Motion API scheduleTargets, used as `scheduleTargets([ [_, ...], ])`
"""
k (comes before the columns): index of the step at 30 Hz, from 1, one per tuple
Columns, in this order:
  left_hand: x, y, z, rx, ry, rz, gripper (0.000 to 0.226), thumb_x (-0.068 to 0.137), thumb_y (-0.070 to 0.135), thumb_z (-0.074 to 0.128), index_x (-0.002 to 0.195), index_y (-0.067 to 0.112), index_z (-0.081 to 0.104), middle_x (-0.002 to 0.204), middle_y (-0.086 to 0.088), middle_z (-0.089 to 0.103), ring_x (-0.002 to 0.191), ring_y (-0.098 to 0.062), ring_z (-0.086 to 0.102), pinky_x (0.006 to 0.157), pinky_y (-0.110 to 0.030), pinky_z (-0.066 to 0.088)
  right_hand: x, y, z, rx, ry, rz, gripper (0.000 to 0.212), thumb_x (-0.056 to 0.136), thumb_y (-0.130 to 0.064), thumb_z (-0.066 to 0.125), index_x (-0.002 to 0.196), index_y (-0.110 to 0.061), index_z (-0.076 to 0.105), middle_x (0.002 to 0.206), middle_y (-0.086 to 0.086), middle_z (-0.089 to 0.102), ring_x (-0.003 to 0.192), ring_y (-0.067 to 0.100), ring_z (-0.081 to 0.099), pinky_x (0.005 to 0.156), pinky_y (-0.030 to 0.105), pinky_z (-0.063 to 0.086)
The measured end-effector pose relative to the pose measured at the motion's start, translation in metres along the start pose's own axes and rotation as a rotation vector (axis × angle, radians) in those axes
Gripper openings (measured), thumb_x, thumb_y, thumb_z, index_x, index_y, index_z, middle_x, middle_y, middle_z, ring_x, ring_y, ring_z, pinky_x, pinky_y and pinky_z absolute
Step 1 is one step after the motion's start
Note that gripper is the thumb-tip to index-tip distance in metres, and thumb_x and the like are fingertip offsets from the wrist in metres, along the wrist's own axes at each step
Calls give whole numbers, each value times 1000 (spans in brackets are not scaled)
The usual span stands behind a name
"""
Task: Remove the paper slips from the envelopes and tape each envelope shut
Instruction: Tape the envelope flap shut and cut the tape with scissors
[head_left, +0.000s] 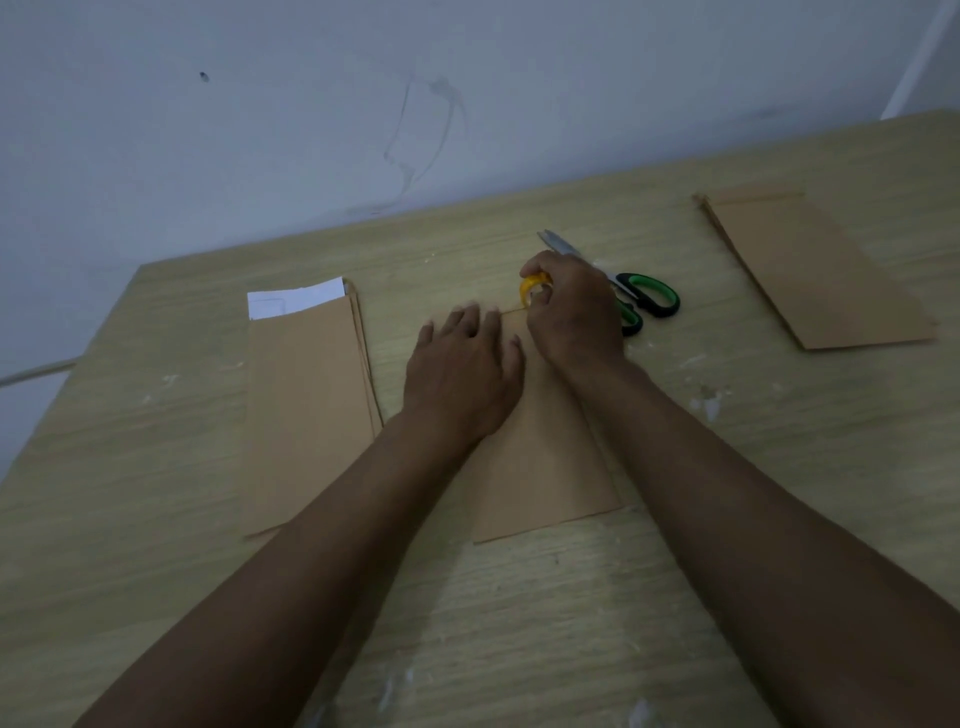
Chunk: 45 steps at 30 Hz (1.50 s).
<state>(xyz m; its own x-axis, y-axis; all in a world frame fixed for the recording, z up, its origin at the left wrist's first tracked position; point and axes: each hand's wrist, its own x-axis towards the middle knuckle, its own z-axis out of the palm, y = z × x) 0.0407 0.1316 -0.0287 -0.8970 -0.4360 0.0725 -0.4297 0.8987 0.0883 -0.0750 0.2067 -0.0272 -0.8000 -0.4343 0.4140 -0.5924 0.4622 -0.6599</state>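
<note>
Right hand (574, 312) grips a yellow tape roll (534, 287), fingers curled round it, at the far edge of the middle envelope (540, 467). A short strip of tape runs from the roll leftward along that edge toward the left hand (465, 369). Left hand lies flat, fingers straight and spread, pressing the top of the same envelope just beside the right hand. The envelope lies flat on the table (519, 623), reaching from both hands back toward the person. Just beyond and right of the right hand: scissors (631, 296) with green and black handles, blades partly hidden behind the hand. Left of the left hand: a stack of envelopes (311, 395) with a white paper slip (296, 299) sticking out at the far end. Well to the right of the right hand: another pile of envelopes (810, 270), flat on the table
</note>
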Motion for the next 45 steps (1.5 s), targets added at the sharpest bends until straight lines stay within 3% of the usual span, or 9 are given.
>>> scheduleTargets([
  [8, -4, 1, 2, -19, 62, -40, 58, 103, 44, 27, 152, 15, 37, 160, -9, 33, 150, -21, 25, 123, -48, 16, -3, 0, -2, 15, 44, 22, 37, 85, 1, 48, 114, -11, 69, 114, 13, 65, 105, 28, 59, 81, 29, 43],
  [12, -6, 4, -1, -13, 75, -31, 65, 97, 48, 22, 148, 13, 43, 156, -10, 40, 147, -25, 31, 120, -49, 22, -3, -1, -2, 28, 75, 44, 40, 86, 1, 47, 120, -9, 65, 121, 12, 63, 111, 29, 57, 89, 31, 44],
  [19, 3, 23, -13, 67, 17, -103, 48, 97, 38, 39, 127, 5, 55, 133, -13, 47, 121, -31, 46, 100, -47, 39, -1, 2, -1, 32, 38, 63, 35, 88, -4, 48, 117, -13, 66, 116, 11, 64, 104, 26, 59, 75, 25, 38],
  [25, -6, 26, 3, 33, 102, -120, 61, 94, 43, 28, 151, 21, 34, 140, -9, 46, 128, -31, 44, 113, -59, 27, 2, 4, -5, 100, 91, 98, 31, 83, -1, 49, 107, -12, 66, 112, 10, 68, 103, 26, 61, 76, 25, 39],
  [31, -7, 9, 0, 83, 80, -43, 66, 92, 45, 18, 153, 25, 31, 145, -4, 42, 132, -27, 41, 114, -61, 25, 1, 3, -4, 56, 115, 50, 31, 84, 0, 47, 104, -12, 68, 111, 12, 66, 102, 27, 59, 75, 25, 34],
  [34, -6, 10, -2, 91, 71, -38, 67, 91, 46, 17, 152, 23, 33, 143, -7, 42, 131, -29, 41, 113, -60, 26, 1, 2, -5, 68, 133, 47, 36, 84, 1, 46, 110, -12, 67, 117, 10, 66, 109, 26, 59, 84, 27, 41],
  [40, 3, 13, -2, 75, 85, 10, 49, 98, 37, 40, 138, 11, 47, 138, -12, 42, 125, -31, 41, 103, -48, 36, -1, 0, -8, 42, 104, 21, 31, 87, 0, 47, 107, -11, 68, 123, 10, 64, 114, 26, 57, 86, 26, 41],
  [45, 4, 14, 1, 77, 89, 25, 60, 94, 43, 32, 148, 19, 38, 136, -10, 46, 122, -31, 45, 105, -52, 37, -1, -1, -9, 29, 82, 19, 32, 87, -1, 49, 111, -13, 68, 126, 9, 63, 116, 25, 57, 87, 24, 40],
])
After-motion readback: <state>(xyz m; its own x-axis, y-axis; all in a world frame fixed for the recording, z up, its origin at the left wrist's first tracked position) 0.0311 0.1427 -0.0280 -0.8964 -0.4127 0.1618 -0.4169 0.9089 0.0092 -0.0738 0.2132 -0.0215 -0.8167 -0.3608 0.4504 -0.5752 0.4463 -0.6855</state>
